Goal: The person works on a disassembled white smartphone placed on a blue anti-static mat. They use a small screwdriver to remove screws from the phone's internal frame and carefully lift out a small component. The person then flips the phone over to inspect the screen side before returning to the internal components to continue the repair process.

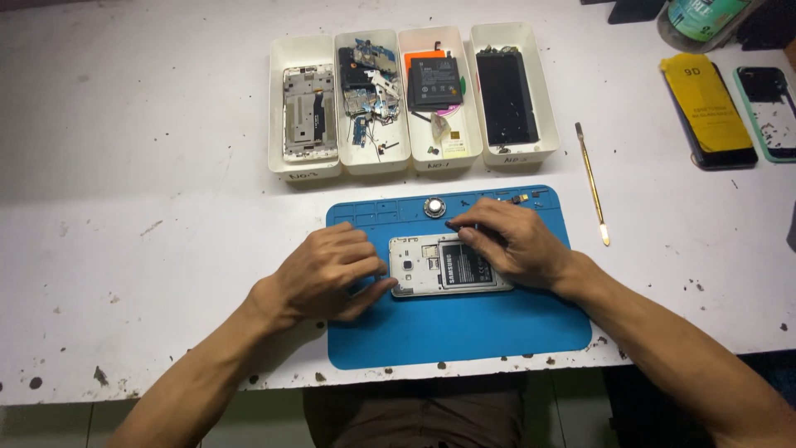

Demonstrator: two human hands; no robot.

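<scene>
One head-worn camera looks steeply down and forward over the white table (pixel 124 207) from the near edge. It sits close above the blue mat (pixel 464 332), the four white trays (pixel 412 99) at the far side. Both forearms enter from the near corners.
</scene>
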